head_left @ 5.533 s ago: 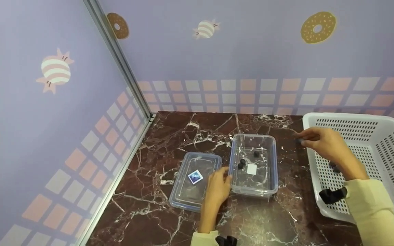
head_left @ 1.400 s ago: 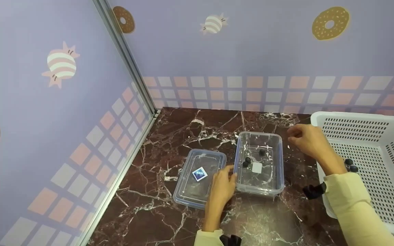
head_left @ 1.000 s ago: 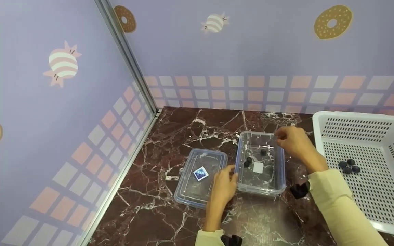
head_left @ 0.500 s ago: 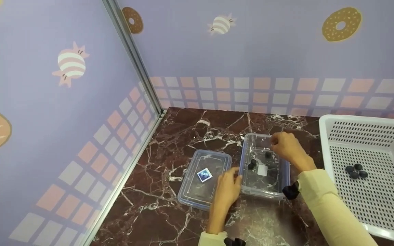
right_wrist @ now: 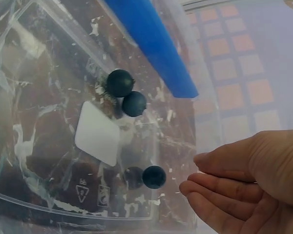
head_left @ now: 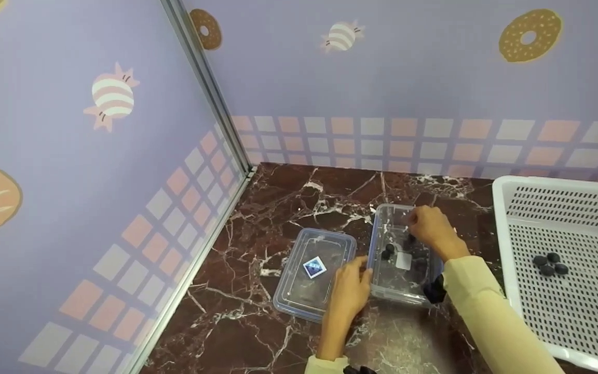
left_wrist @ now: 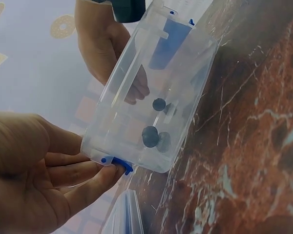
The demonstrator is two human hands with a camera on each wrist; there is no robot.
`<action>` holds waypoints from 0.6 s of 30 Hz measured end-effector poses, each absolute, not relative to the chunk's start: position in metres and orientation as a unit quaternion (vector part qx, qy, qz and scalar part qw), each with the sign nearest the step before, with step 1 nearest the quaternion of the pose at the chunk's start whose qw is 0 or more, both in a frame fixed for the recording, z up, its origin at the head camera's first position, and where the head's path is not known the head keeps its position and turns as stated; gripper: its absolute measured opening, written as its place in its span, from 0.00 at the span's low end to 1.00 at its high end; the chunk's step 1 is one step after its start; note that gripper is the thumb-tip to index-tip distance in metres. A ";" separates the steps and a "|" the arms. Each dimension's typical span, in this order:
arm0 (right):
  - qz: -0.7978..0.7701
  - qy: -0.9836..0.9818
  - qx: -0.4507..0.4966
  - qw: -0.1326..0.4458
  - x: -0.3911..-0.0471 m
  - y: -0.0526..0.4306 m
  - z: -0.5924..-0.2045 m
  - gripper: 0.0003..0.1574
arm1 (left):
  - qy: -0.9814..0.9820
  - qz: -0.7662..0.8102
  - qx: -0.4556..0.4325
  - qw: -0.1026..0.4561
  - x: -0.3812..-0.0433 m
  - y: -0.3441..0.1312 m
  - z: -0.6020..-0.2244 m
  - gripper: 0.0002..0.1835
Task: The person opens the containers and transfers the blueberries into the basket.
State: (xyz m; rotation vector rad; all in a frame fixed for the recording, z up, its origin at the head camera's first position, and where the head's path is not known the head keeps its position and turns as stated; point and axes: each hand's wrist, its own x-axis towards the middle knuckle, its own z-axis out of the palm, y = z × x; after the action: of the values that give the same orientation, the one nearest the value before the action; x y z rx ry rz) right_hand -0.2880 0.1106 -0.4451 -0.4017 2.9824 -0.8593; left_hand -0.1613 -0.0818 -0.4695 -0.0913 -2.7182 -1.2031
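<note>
Box steadied by left hand, right hand poised above the far end

I read the clear storage box as the work position: it stands upright and uncovered on the marble countertop, so its interior is reachable from above. Three blueberries lie on its floor: one touching pair toward the left wall, and a single blueberry apart from them, toward the far right. Another four blueberries sit clustered on the perforated floor of the white basket, to the right. The lid lies flat to the left of the box, presumably to leave the opening unobstructed.

Left hand: bent thumb and fingers grip the box's left side at the blue latch. I judge this hold to be a brace, keeping the light box from sliding. The hand overlaps the lid's right edge in my head view; I cannot tell whether they touch.

Right hand: the forearm enters from the near right, crossing the box's right wall, with the fingers directed down and left. Thumb and forefinger are loosely bent with a narrow gap between them, close above the single blueberry; I see nothing held. I cannot tell whether the fingertips are below the rim.
</note>
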 end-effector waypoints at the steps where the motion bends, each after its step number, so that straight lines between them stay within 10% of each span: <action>1: -0.269 0.954 -0.129 0.004 -0.289 0.110 -0.447 0.17 | -0.911 -0.404 -0.030 0.083 -0.161 -0.082 -0.470 0.15; 18: -0.203 0.971 -0.125 0.017 -0.295 0.104 -0.455 0.09 | -0.910 -0.407 -0.035 0.077 -0.162 -0.082 -0.471 0.15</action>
State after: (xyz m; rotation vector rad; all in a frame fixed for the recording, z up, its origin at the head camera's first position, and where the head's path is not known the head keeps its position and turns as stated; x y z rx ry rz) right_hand -0.2945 0.1036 -0.4547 -0.3891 3.0181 -0.6304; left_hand -0.1620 -0.0820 -0.4712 -0.1061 -2.7260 -1.2193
